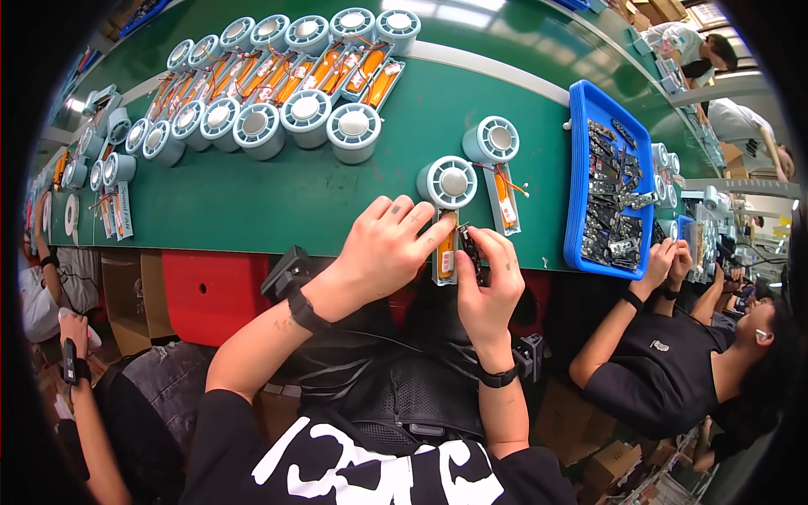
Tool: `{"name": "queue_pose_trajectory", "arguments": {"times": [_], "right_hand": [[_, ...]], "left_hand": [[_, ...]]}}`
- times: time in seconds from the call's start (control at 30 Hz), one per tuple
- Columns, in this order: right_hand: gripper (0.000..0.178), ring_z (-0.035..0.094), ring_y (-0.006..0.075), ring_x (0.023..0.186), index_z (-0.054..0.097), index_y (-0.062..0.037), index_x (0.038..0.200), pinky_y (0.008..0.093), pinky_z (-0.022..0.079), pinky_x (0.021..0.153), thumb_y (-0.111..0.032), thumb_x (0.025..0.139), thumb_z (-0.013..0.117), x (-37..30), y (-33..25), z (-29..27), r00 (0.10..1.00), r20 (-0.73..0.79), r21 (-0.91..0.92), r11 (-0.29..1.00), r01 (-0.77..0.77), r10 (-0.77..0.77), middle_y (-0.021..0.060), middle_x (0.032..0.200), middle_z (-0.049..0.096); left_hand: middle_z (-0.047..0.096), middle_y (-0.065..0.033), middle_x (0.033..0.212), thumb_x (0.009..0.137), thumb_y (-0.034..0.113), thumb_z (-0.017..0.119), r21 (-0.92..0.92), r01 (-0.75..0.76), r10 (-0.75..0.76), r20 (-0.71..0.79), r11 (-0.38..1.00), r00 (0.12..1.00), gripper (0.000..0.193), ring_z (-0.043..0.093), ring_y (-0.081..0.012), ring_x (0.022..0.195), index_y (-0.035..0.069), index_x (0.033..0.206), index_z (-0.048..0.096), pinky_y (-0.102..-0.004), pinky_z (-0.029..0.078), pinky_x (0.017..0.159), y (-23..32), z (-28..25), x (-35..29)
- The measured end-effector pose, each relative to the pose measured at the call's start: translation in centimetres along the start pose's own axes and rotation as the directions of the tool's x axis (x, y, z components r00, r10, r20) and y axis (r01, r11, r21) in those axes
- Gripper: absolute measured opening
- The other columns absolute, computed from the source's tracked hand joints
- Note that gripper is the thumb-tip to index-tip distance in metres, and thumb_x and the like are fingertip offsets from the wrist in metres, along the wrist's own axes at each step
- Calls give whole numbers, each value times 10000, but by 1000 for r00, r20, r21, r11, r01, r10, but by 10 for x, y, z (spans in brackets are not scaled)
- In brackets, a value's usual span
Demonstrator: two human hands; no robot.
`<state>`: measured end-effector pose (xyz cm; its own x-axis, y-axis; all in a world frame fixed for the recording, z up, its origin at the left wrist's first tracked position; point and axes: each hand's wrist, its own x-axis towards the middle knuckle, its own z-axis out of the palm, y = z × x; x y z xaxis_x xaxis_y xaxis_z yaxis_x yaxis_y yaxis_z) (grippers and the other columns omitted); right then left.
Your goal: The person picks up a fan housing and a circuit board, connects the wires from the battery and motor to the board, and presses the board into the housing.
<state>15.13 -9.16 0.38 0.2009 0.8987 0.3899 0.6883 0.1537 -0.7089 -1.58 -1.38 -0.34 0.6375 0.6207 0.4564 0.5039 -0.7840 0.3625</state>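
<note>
Directly before me lies a pale blue handheld fan (452, 183), its round head away from me and its opened handle toward me. An orange battery with a white label (447, 257) sits inside that handle. My left hand (389, 242) has its fingers bent onto the upper part of the handle, just below the head. Between the thumb and fingers of my right hand (491, 282) is a small dark circuit board (469, 251), held upright along the handle's right side. A second opened fan (492, 140) lies just beyond, with wires sticking out of its handle.
Several opened fans (307, 108) stand in a row at the far left of the green table (337, 198). On the right, a blue tray (576, 168) holds many circuit boards. Co-workers sit on both sides; one person's hands (669, 259) are close beyond the tray.
</note>
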Motion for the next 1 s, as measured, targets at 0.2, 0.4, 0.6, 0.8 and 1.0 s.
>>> {"name": "queue_pose_trajectory", "arguments": {"times": [0.2, 0.4, 0.6, 0.8, 1.0], "right_hand": [[296, 655, 171, 871, 672, -1, 1149, 286, 541, 766, 35, 856, 699, 6, -8, 0, 979, 64, 136, 970, -200, 193, 100, 1057, 666], [281, 637, 151, 848, 666, 3, 1145, 280, 532, 738, 12, 865, 695, 14, -12, 3, 978, 57, 105, 973, -205, 200, 81, 1011, 656], [268, 630, 143, 843, 664, 4, 1139, 278, 528, 727, -8, 873, 696, 19, -18, 2, 966, 81, 92, 963, -254, 247, 81, 998, 653], [262, 624, 138, 799, 668, 7, 1132, 274, 526, 709, -10, 873, 699, 17, -17, 2, 958, 95, 134, 950, -281, 270, 79, 987, 655], [259, 624, 148, 780, 669, 14, 1124, 274, 525, 701, 7, 867, 697, 15, -16, 4, 966, 79, 186, 949, -256, 245, 90, 1003, 663]], "left_hand": [[600, -87, 969, 723, -20, 661, -120, 75, -76, 1, 990, 997, 466, 592, -284, 824, 40, 1185, 660, -403, 515, 762, 3, 0, -2], [628, -92, 948, 780, 19, 670, -261, 106, -126, -60, 959, 990, 352, 625, -291, 838, 15, 1132, 660, -406, 532, 770, 2, -1, 5], [635, -121, 935, 809, 25, 691, -280, 215, -259, -132, 936, 957, 227, 660, -315, 816, 1, 1028, 636, -408, 549, 717, 16, 8, 8], [637, -150, 927, 813, -10, 695, -321, 381, -449, -174, 867, 876, 196, 663, -337, 774, 7, 974, 584, -418, 547, 653, 33, 14, 12], [635, -154, 906, 825, -25, 688, -361, 400, -498, -238, 842, 834, 201, 657, -347, 741, 5, 980, 564, -425, 538, 624, 36, 26, 12]]}}
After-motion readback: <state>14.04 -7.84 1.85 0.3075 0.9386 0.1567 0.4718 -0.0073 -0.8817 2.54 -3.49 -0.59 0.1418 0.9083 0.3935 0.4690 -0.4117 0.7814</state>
